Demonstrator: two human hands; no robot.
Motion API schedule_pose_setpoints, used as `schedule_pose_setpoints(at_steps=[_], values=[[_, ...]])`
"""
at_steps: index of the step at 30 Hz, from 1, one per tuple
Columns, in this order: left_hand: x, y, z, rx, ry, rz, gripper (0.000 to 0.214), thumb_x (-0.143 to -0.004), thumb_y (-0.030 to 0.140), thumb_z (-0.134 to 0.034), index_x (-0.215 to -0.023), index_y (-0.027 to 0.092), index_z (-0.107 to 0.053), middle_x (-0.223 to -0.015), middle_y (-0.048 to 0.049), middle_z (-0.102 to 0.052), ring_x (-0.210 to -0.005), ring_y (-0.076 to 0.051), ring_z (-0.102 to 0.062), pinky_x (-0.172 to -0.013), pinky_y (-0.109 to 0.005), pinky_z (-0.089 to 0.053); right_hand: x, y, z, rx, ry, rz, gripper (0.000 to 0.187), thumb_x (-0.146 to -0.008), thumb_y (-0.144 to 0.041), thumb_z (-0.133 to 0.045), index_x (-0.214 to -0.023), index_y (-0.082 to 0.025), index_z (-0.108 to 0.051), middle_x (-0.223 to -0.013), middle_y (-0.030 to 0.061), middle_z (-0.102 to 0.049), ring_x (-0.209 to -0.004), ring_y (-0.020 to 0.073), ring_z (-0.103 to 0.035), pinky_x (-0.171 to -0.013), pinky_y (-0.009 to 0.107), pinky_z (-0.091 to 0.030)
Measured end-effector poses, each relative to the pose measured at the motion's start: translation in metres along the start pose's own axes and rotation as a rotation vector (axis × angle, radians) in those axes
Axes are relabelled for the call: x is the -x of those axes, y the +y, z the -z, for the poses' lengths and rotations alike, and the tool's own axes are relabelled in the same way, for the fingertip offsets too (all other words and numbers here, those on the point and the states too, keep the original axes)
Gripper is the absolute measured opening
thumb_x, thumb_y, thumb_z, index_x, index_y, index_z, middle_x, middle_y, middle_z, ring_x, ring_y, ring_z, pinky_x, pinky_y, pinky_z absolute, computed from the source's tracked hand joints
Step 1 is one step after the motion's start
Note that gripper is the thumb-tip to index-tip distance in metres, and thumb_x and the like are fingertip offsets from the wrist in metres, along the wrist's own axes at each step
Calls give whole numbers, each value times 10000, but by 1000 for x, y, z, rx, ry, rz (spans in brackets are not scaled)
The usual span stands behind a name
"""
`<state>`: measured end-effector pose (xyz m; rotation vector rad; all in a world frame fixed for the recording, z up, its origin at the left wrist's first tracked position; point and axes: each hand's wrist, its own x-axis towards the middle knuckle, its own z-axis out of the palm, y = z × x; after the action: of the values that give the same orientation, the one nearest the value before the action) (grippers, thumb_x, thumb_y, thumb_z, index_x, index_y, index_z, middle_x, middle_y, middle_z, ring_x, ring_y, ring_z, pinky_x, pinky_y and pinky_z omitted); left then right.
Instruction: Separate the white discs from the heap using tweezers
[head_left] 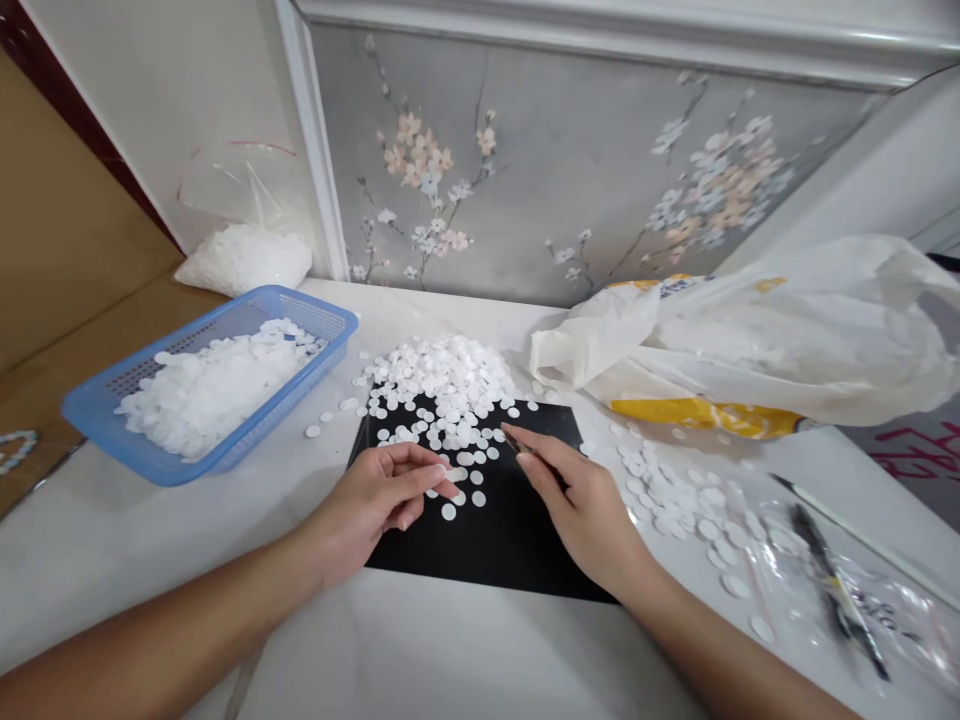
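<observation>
My left hand is closed with thumb and fingers pinched together, and a small white round disc shows at the fingertips. My right hand is wrapped round a thin dark tool that looks like tweezers; most of it is hidden in the fingers. Its tip points at the loose discs between the hands. Below both hands lies a black mat. A heap of white discs spreads over the mat's far edge, with several single discs lying flat near my left fingertips.
At left stands a blue basket holding many discs, with a filled clear bag behind it. A white plastic bag lies at right. Nearer are scattered discs, a black pen-like tool and clear bags.
</observation>
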<state>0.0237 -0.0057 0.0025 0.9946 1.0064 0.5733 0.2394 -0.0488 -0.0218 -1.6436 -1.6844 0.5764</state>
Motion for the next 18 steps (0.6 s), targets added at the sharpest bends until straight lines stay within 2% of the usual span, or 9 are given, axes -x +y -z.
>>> schedule_pose_setpoints(at_steps=[2, 4, 6, 10, 14, 16, 18], values=[[-1, 0, 0, 7, 5, -18, 170, -796, 298, -628, -767, 154, -543, -747, -25, -682, -432, -17, -341, -451, -195, -205, 0, -1, -1, 40, -42, -45, 290, -907, -429, -486, -1048, -230, -643, -830, 27, -682, -719, 182, -621, -637, 283, -486], [-1, -1, 1, 37, 15, -26, 146, -814, 265, -576, -744, 173, -487, -694, -2, -658, -433, -29, -355, -445, -196, -191, 1, -1, -3, 65, -97, -76, 221, -869, -419, -556, -837, -218, -643, -658, -9, -623, -575, 151, -562, -549, 260, -447], [-2, -2, 1, 63, 26, -21, 121, -820, 236, -531, -742, 186, -453, -664, 10, -643, -431, -37, -369, -449, -196, -205, 1, -1, -6, 51, -127, -45, 207, -871, -361, -562, -739, -211, -618, -659, -11, -597, -573, 139, -550, -549, 252, -438], [-2, -2, 3, 96, 10, -22, 112, -812, 211, -467, -707, 177, -450, -664, -2, -628, -437, -46, -388, -458, -200, -244, 2, -2, -13, -5, -158, 60, 193, -897, -307, -526, -772, -208, -635, -808, 27, -599, -692, 154, -595, -637, 270, -470], [-2, 0, 3, 82, -17, -27, 186, -814, 253, -425, -648, 173, -449, -641, -15, -599, -423, -61, -376, -408, -215, -152, 2, -5, -17, 19, -220, 78, 115, -867, -268, -576, -779, -215, -626, -830, 19, -590, -666, 145, -593, -645, 277, -475], [-3, 0, 3, -6, 10, -29, 291, -846, 355, -438, -615, 177, -440, -556, 16, -515, -416, -65, -342, -402, -219, -129, 1, -7, -17, 35, -244, 75, 83, -846, -239, -593, -771, -212, -614, -835, 13, -584, -630, 131, -576, -623, 270, -469], [-4, 0, 4, -191, 46, -87, 360, -854, 442, -459, -605, 182, -455, -497, 52, -403, -424, -70, -309, -413, -219, -157, 1, -9, -17, -3, -260, 68, 70, -823, -224, -602, -755, -206, -598, -812, 5, -584, -598, 119, -555, -582, 249, -458]])
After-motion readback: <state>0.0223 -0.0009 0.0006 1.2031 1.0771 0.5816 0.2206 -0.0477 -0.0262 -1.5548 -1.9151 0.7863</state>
